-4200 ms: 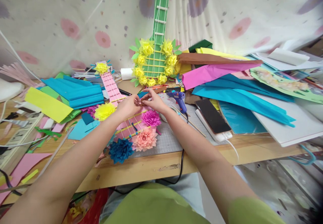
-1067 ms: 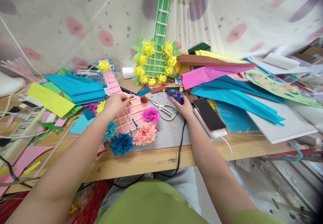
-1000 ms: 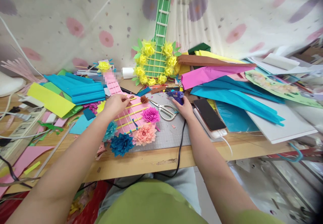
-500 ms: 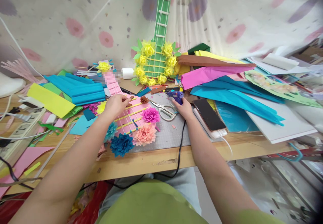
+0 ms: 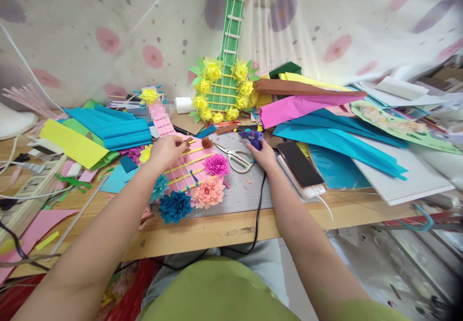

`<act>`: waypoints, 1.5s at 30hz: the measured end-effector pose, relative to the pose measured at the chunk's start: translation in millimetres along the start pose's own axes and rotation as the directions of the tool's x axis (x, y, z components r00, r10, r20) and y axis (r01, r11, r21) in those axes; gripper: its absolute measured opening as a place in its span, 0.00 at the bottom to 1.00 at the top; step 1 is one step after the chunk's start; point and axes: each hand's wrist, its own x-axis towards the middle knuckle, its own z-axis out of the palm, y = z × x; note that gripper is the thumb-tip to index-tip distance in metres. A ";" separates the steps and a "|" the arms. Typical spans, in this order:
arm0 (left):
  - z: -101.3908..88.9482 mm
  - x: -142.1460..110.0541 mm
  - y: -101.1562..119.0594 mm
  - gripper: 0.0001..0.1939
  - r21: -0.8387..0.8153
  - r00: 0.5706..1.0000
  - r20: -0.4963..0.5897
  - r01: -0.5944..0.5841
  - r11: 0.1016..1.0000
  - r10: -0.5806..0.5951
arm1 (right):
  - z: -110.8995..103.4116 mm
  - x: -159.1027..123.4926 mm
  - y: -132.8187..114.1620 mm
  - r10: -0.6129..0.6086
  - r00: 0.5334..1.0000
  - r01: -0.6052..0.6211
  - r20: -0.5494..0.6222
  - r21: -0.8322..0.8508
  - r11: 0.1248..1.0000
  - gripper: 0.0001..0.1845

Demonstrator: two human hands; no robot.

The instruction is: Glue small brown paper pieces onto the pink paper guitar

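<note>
My left hand [image 5: 169, 151] is closed, its fingertips pinching a small brown paper piece [image 5: 188, 142] above a pink paper guitar [image 5: 179, 179]. Paper flowers ring the guitar's body: a dark blue flower [image 5: 175, 207], a peach flower [image 5: 207, 192], a magenta flower [image 5: 216, 165] and a small brown flower [image 5: 207, 142] among them. My right hand [image 5: 264, 156] is wrapped round a purple glue gun [image 5: 255, 140], which rests low over the cutting mat, its black cord [image 5: 259, 215] running toward me. Scissors [image 5: 238, 161] lie between the guitar and my right hand.
A green paper guitar [image 5: 227, 87] with yellow flowers leans upright at the back. Right of my hand, a phone [image 5: 301, 163] sits on a white charger. Blue crepe paper [image 5: 112, 130] is piled at left, near a power strip [image 5: 34, 195]. The grey cutting mat [image 5: 246, 198] lies underneath.
My left fingers hold the brown piece slightly differently, so a little more of it shows. My right hand and the glue gun stay where they were.
</note>
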 end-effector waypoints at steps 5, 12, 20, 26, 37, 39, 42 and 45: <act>-2.7 -3.3 2.4 0.13 0.015 0.998 -0.027 0.065 0.998 -0.065 | -0.2 -0.2 0.0 0.008 1.000 -0.008 0.005 -0.010 1.000 0.25; -4.5 -4.4 4.2 0.11 -0.019 0.996 -0.044 0.078 0.997 -0.078 | 0.3 0.5 0.2 0.010 1.000 -0.009 0.003 -0.030 0.999 0.24; -3.0 1.1 -5.1 0.12 -0.075 0.996 -0.064 0.057 0.996 -0.062 | -1.4 -1.1 -2.1 0.013 1.000 -0.013 -0.001 -0.024 1.000 0.25; -1.5 5.4 -13.0 0.12 -0.085 0.995 -0.097 0.024 0.996 -0.033 | -0.4 -0.6 -0.9 0.005 1.000 -0.005 -0.011 0.005 1.000 0.25; -4.6 2.1 -11.5 0.18 -0.017 1.000 -0.017 0.015 1.000 -0.015 | 0.1 0.2 0.0 0.017 1.000 -0.017 -0.005 -0.015 1.000 0.26; -3.6 2.6 -11.8 0.17 -0.013 1.000 -0.007 0.008 1.000 -0.008 | -0.3 -0.3 -0.7 0.017 1.000 -0.017 -0.009 -0.018 1.000 0.25; -1.2 4.4 -14.6 0.18 0.002 0.999 -0.010 -0.037 0.999 0.037 | -1.2 -1.0 -1.7 0.018 1.000 -0.018 0.002 -0.029 0.999 0.24; 0.0 5.5 -17.6 0.18 -0.003 0.998 -0.031 -0.058 0.998 0.058 | -1.5 -1.0 -1.8 0.019 1.000 -0.018 0.011 -0.039 0.999 0.24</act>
